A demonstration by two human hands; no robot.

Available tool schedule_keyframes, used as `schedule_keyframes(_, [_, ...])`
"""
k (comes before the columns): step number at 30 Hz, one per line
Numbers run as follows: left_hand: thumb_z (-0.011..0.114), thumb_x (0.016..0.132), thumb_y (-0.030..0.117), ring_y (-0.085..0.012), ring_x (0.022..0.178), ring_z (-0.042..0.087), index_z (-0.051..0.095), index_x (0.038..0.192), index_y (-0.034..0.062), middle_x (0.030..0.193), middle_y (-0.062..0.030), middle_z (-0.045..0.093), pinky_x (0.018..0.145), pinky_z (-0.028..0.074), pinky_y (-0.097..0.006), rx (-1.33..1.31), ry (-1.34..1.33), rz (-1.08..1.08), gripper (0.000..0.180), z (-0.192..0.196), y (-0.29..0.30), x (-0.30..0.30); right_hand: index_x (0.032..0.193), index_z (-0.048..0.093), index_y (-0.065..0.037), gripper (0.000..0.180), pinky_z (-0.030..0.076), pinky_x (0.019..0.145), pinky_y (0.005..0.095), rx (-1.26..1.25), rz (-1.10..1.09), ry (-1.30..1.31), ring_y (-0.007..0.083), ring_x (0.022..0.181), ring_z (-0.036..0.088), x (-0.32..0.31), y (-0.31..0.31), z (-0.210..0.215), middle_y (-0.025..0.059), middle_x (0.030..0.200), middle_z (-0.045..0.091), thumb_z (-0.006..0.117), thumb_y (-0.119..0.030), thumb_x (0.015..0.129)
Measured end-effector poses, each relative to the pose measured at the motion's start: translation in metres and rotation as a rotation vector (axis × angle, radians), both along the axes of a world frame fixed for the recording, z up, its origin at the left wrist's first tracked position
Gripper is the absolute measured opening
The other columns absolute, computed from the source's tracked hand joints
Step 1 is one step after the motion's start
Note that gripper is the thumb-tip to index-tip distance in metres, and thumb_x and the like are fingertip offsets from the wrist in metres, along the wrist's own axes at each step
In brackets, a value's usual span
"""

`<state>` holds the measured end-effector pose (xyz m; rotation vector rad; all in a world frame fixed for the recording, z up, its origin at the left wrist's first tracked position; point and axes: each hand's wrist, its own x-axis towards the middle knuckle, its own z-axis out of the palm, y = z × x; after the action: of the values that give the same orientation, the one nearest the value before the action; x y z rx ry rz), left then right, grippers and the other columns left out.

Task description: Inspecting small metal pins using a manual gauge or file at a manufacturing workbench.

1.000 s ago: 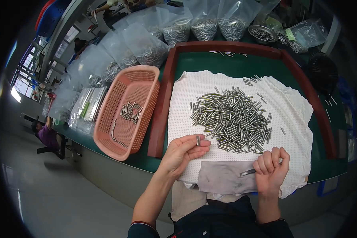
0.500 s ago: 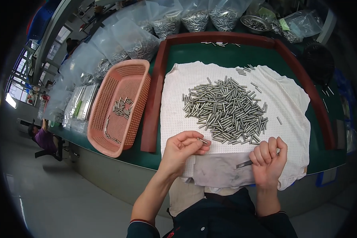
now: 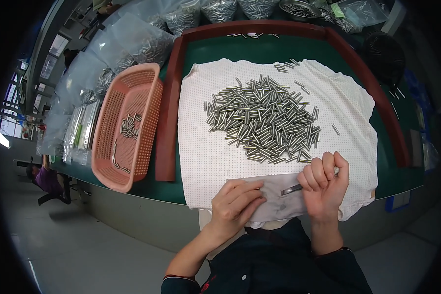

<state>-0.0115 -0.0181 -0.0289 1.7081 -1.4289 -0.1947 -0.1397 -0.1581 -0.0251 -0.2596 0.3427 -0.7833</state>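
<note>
My left hand point(image 3: 237, 202) rests on a grey smudged patch of the white dotted cloth point(image 3: 206, 157) at the near table edge, fingers pressed together and pointing right; whether a pin is between them is hidden. My right hand point(image 3: 324, 183) is closed around slim metal tweezers point(image 3: 291, 188), whose tip points left toward my left fingertips. Just beyond both hands, a large pile of short metal pins point(image 3: 264, 122) lies on the middle of the cloth.
A pink plastic basket point(image 3: 147, 88) holding several pins stands left of the green tray's red-brown rim point(image 3: 167, 127). Clear bags of pins point(image 3: 132, 41) line the back and left. A black round object point(image 3: 384, 51) sits at the right. Another person point(image 3: 46, 179) is far left.
My left hand, which held a pin up near the pile, has come down onto the grey patch at the cloth's edge. My right hand with the tweezers stayed nearly in place.
</note>
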Motion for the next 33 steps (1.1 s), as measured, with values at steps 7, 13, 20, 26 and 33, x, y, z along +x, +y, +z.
schedule_keyframes(7, [0.068,0.058,-0.003,-0.0215,0.071,0.053,0.063,0.079,0.0038,0.082,-0.0069,0.06,0.058,0.044,-0.029,0.035,-0.087,0.173,0.023,0.006,0.022,0.002,0.054,0.028,-0.013,0.04,0.021,0.041,0.0249,-0.016,0.006,0.003,0.0096,0.039,0.019,-0.001,0.0,0.001,-0.0015,0.044,0.025,0.025,-0.027,0.091])
schedule_keyframes(13, [0.066,0.058,-0.004,-0.0204,0.066,0.05,0.063,0.08,0.0035,0.075,-0.0052,0.057,0.055,0.041,-0.028,0.003,0.007,0.097,0.023,0.006,0.017,-0.002,0.054,0.029,-0.013,0.04,0.021,0.042,0.0253,-0.071,-0.005,-0.038,0.0098,0.04,0.019,0.005,0.003,0.005,-0.0015,0.044,0.026,0.025,-0.028,0.091])
schedule_keyframes(20, [0.069,0.06,-0.001,-0.02,0.063,0.046,0.063,0.078,0.0045,0.071,-0.0039,0.053,0.055,0.037,-0.03,0.056,-0.096,0.177,0.019,0.004,0.014,-0.001,0.058,0.03,-0.011,0.04,0.023,0.046,0.0255,-0.321,0.102,-0.092,0.0097,0.044,0.02,0.023,0.022,0.008,-0.0006,0.047,0.03,0.021,-0.028,0.093])
schedule_keyframes(26, [0.069,0.061,0.0,-0.0204,0.062,0.046,0.063,0.077,0.0044,0.07,-0.004,0.052,0.056,0.035,-0.031,0.081,-0.072,0.167,0.017,0.002,0.008,0.0,0.058,0.031,-0.009,0.04,0.022,0.044,0.0257,-0.316,0.126,-0.103,0.0099,0.044,0.02,0.034,0.023,0.005,0.0003,0.048,0.029,0.023,-0.026,0.093])
schedule_keyframes(33, [0.069,0.062,0.0,-0.0203,0.063,0.046,0.063,0.076,0.0041,0.07,-0.0043,0.052,0.056,0.035,-0.031,0.1,-0.044,0.173,0.016,0.0,0.008,0.001,0.056,0.029,-0.013,0.043,0.021,0.043,0.0249,-0.396,0.148,0.021,0.0091,0.041,0.017,0.036,0.025,0.006,-0.0026,0.045,0.028,0.02,-0.032,0.093])
